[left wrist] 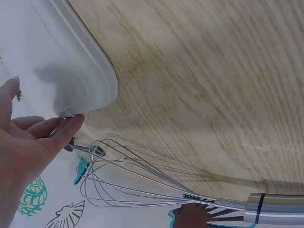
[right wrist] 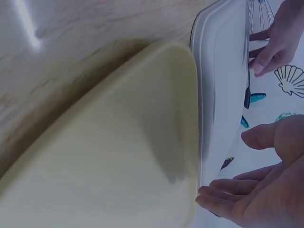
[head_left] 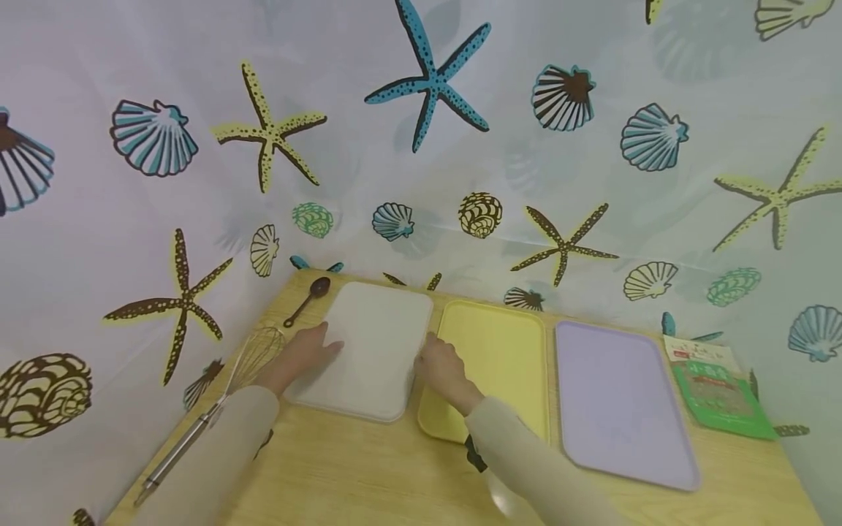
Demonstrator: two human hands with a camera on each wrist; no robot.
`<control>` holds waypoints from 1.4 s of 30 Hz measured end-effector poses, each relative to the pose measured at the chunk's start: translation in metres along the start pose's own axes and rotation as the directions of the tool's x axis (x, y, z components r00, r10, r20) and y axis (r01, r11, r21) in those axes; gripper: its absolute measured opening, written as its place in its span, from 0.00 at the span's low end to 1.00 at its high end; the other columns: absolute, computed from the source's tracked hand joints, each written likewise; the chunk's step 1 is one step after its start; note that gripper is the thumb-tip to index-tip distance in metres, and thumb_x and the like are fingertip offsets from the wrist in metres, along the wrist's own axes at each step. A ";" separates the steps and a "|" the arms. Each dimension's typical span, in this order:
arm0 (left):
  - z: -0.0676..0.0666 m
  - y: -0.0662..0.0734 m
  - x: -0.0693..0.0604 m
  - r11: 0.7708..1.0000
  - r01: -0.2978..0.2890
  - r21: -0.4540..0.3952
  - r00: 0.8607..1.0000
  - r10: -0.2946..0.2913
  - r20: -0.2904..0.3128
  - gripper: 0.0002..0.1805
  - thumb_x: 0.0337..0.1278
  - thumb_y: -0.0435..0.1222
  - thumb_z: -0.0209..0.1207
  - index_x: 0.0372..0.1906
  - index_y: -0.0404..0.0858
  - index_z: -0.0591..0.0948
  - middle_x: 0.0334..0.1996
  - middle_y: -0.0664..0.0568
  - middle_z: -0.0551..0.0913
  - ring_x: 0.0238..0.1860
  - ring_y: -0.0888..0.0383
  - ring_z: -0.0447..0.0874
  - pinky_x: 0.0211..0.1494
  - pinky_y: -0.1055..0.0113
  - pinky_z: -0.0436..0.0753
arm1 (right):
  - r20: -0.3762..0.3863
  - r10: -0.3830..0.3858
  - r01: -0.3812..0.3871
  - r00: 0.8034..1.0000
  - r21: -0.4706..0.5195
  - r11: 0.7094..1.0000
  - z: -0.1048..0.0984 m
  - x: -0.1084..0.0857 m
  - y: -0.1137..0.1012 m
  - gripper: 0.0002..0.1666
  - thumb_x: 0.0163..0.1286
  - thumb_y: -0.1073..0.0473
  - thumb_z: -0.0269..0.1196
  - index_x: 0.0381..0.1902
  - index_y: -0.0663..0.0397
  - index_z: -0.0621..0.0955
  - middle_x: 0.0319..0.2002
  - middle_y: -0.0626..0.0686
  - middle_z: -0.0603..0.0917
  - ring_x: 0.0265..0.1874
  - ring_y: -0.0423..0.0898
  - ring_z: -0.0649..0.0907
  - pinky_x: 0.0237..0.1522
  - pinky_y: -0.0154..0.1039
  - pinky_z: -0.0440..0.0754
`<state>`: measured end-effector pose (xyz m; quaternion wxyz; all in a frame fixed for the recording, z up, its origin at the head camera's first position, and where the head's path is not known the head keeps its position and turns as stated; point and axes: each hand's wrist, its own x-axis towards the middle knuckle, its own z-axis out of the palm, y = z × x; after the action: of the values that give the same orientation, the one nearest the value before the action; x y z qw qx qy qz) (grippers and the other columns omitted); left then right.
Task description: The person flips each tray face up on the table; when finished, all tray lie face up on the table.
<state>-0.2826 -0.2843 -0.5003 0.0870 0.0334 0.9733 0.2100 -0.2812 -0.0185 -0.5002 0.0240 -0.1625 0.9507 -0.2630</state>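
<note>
A white tray lies on the wooden table between the two hands. The left hand is at its left edge; in the left wrist view the fingers touch the rim from outside, with the thumb apart from them. At the opposite edge is the right hand, where the white tray meets a yellow tray. In the right wrist view its fingertips touch near the meeting rims, and the thumb stands away. Neither hand is curled round a tray.
A whisk and a dark spoon lie left of the white tray. To the right are a lilac tray and a green package. A black-handled item is partly hidden under the right forearm. A shell-patterned curtain borders the table.
</note>
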 end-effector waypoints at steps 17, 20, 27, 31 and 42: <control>0.005 -0.024 0.010 0.999 -0.032 0.016 0.999 0.032 0.032 0.39 0.66 0.44 0.57 0.64 0.15 0.61 0.64 0.24 0.63 0.66 0.30 0.61 0.69 0.44 0.62 | 0.025 -0.048 0.050 0.999 -0.069 0.996 0.035 0.010 -0.023 0.25 0.68 0.65 0.56 0.57 0.80 0.70 0.46 0.74 0.77 0.45 0.65 0.80 0.41 0.49 0.84; 0.006 -0.028 0.014 1.000 -0.024 0.004 0.999 0.024 0.038 0.40 0.64 0.45 0.58 0.65 0.16 0.60 0.64 0.24 0.63 0.66 0.31 0.60 0.70 0.45 0.61 | 0.021 -0.031 0.033 0.999 -0.095 0.995 0.034 0.010 -0.025 0.20 0.67 0.65 0.57 0.50 0.78 0.74 0.44 0.73 0.78 0.45 0.64 0.79 0.45 0.49 0.82; 0.002 -0.028 0.014 0.999 0.019 -0.041 0.999 -0.018 0.027 0.43 0.60 0.46 0.62 0.65 0.17 0.61 0.64 0.24 0.64 0.66 0.30 0.60 0.69 0.44 0.61 | -0.043 -0.078 0.065 0.996 -0.255 0.965 0.044 0.011 -0.022 0.10 0.66 0.62 0.58 0.34 0.68 0.78 0.34 0.64 0.81 0.41 0.57 0.79 0.52 0.50 0.72; 0.000 -0.026 0.005 0.997 0.007 -0.076 1.000 -0.007 -0.012 0.40 0.60 0.44 0.62 0.64 0.18 0.63 0.63 0.25 0.66 0.65 0.31 0.62 0.69 0.44 0.62 | -0.105 -0.055 0.024 0.993 -0.273 0.962 0.051 0.008 -0.027 0.12 0.65 0.62 0.59 0.36 0.71 0.78 0.43 0.71 0.81 0.47 0.62 0.78 0.51 0.49 0.76; 0.012 -0.020 0.004 0.994 0.085 -0.072 0.991 -0.092 -0.096 0.40 0.62 0.49 0.59 0.65 0.22 0.65 0.65 0.30 0.67 0.66 0.30 0.60 0.67 0.37 0.61 | -0.153 0.109 -0.110 0.982 -0.002 0.994 0.056 0.005 -0.037 0.16 0.62 0.63 0.61 0.40 0.75 0.77 0.53 0.76 0.73 0.52 0.68 0.73 0.45 0.53 0.82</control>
<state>-0.2853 -0.2974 -0.5202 0.0486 -0.0234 0.9692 0.2404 -0.2675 -0.0771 -0.5291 -0.0354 -0.0896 0.9586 -0.2680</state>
